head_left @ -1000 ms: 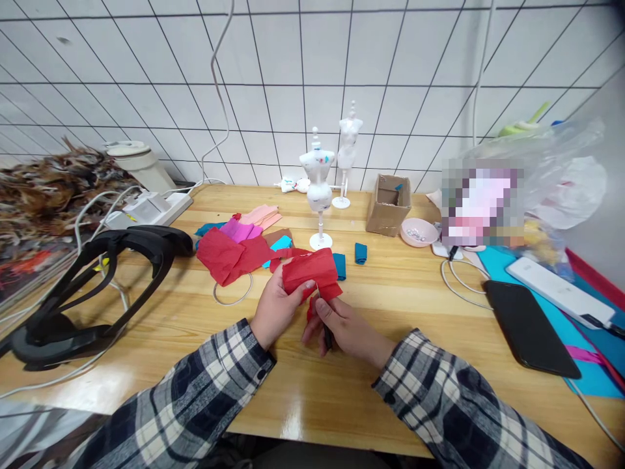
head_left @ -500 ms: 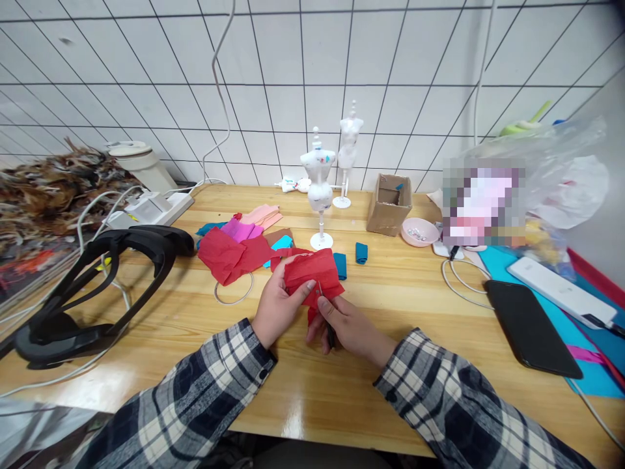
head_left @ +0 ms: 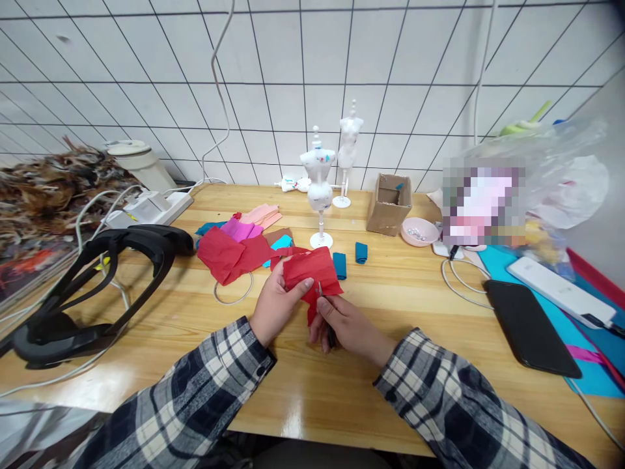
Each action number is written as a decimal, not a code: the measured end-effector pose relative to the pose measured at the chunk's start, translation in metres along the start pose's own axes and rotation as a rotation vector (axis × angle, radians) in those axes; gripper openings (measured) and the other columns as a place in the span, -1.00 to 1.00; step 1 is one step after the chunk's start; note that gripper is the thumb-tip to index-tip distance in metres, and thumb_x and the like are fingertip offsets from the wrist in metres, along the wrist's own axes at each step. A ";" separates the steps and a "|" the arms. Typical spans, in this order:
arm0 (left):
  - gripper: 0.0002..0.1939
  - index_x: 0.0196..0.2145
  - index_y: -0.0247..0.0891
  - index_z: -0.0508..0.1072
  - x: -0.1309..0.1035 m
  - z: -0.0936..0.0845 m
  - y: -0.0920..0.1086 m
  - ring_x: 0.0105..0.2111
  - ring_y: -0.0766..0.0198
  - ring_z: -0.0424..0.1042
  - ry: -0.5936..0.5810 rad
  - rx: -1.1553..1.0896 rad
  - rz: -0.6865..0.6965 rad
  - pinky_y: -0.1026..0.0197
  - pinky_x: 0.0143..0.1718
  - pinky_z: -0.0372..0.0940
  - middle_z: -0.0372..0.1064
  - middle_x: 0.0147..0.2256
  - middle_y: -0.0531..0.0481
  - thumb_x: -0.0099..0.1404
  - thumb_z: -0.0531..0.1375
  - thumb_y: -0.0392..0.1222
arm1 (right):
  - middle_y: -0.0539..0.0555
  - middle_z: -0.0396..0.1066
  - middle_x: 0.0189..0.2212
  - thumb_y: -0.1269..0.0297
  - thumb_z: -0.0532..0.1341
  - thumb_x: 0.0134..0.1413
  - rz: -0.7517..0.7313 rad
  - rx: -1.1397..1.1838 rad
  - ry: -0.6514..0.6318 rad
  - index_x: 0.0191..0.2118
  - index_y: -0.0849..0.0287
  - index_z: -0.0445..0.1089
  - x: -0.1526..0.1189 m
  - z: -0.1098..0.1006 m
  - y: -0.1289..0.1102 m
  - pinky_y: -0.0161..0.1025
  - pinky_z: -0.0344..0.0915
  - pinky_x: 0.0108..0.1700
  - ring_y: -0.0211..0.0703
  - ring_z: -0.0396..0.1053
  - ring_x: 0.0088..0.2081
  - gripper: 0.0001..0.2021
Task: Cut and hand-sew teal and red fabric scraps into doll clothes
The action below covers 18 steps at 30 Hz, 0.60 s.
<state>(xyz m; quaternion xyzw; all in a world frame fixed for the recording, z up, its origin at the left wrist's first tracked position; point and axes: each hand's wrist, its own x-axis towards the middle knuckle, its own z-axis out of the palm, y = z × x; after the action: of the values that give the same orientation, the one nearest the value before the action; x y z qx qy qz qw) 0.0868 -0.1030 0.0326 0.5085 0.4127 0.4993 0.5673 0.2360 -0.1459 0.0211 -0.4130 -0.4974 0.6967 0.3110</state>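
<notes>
The red sheet [head_left: 312, 266] is held above the tabletop [head_left: 273, 404], in front of the nearer white dress form [head_left: 319, 176]. The left grip [head_left: 274, 306] is closed on the sheet's left side, thumb on the upper face; most of its remaining fingers are concealed beneath. The right grip [head_left: 349, 324] is closed around small scissors [head_left: 320, 290], the metal tip lying at the sheet's lower part. The right grip covers most of the scissors; blade opening cannot be determined. Pixelation obscures an object [head_left: 483, 202] at right. The lower frame edge cuts off both plaid sleeves [head_left: 170, 400].
</notes>
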 end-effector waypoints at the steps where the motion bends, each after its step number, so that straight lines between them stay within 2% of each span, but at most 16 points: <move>1: -0.48 0.03 -0.28 0.27 0.000 0.000 0.000 -0.03 0.06 0.44 -0.010 -0.014 -0.010 0.04 0.01 0.32 0.41 0.01 -0.19 0.15 0.32 -0.17 | -0.04 0.44 -0.57 -0.20 -0.05 0.21 0.001 0.002 0.001 -0.21 0.14 0.17 0.000 0.000 0.000 -0.41 0.12 -0.67 -0.34 0.28 -0.71 -0.55; 10: -0.49 0.04 -0.26 0.26 -0.002 0.002 0.003 -0.12 0.15 0.47 -0.005 -0.009 0.006 0.10 -0.04 0.35 0.46 -0.05 -0.13 0.16 0.31 -0.20 | 0.00 0.47 -0.52 -0.22 -0.06 0.22 0.000 0.006 -0.011 -0.15 0.14 0.18 -0.001 -0.001 0.003 -0.39 0.17 -0.64 -0.31 0.34 -0.66 -0.53; 18: -0.46 0.05 -0.24 0.26 -0.003 0.002 0.004 -0.06 0.10 0.45 -0.063 0.048 -0.013 0.06 -0.01 0.33 0.43 -0.02 -0.14 0.15 0.32 -0.17 | 0.00 0.46 -0.50 -0.26 -0.03 0.17 -0.023 0.024 -0.012 -0.04 0.09 0.18 -0.001 -0.001 0.002 -0.33 0.19 -0.62 -0.27 0.34 -0.65 -0.48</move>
<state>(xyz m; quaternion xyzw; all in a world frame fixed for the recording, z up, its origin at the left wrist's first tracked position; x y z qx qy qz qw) 0.0879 -0.1063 0.0368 0.5348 0.4099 0.4693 0.5707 0.2376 -0.1470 0.0192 -0.3992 -0.4957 0.7014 0.3209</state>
